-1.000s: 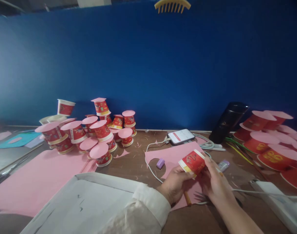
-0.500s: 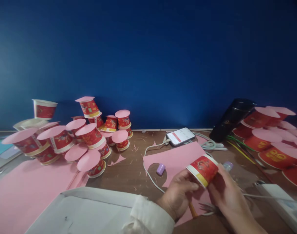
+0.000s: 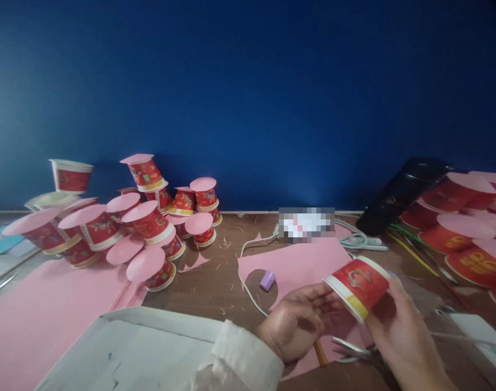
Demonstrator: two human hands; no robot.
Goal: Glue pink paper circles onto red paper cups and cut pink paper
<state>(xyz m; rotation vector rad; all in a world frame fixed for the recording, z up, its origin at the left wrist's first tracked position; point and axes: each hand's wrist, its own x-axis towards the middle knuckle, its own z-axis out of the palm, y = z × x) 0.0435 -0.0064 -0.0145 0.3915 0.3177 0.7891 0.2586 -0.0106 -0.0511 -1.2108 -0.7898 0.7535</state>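
Note:
A red paper cup (image 3: pixel 357 282) with a white rim and a yellow patch is tilted over the table, its mouth toward the left. My right hand (image 3: pixel 400 320) grips it around the base end. Beside the rim, my left hand (image 3: pixel 299 320) is open, palm up, with its fingers stretched out; whether their tips touch the rim I cannot tell. Scissors (image 3: pixel 351 346) lie below the cup, partly hidden by my right hand. Under both hands is a cut pink sheet (image 3: pixel 297 260), with a purple cap (image 3: pixel 268 281) in its cut-out.
Several red cups (image 3: pixel 150 222) topped with pink discs are stacked at left, and more red cups (image 3: pixel 471 266) at right. A black bottle (image 3: pixel 398 195) leans by the blue wall. A phone (image 3: pixel 307 225) with a cable lies at the back. White board (image 3: pixel 150 353) covers the front left.
The cup has moved slightly right and is held by my right hand. My left hand's fingers have opened out from the rim. The view has shifted a little.

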